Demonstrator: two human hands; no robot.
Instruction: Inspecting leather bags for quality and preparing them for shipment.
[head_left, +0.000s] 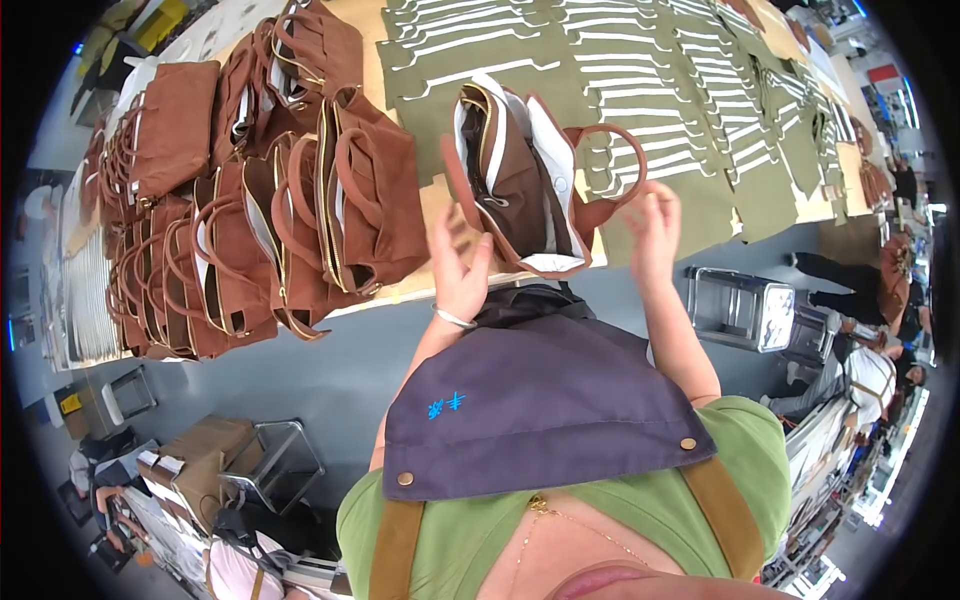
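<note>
An open brown handbag (515,180) with pale lining and yellow-edged zips stands at the table's front edge, a looped handle on its right side. My left hand (458,262) is at the bag's lower left, fingers apart and slightly blurred; whether they touch the bag is unclear. My right hand (654,228) is raised just right of the bag beside that handle, fingers loosely bent and apart, with nothing visible held in them.
Several similar brown bags (240,240) crowd the table's left. Olive fabric pieces with white strips (680,110) cover its right. A metal trolley (740,310) stands below on the right, cardboard boxes (205,460) lower left. Other people (865,385) are along both sides.
</note>
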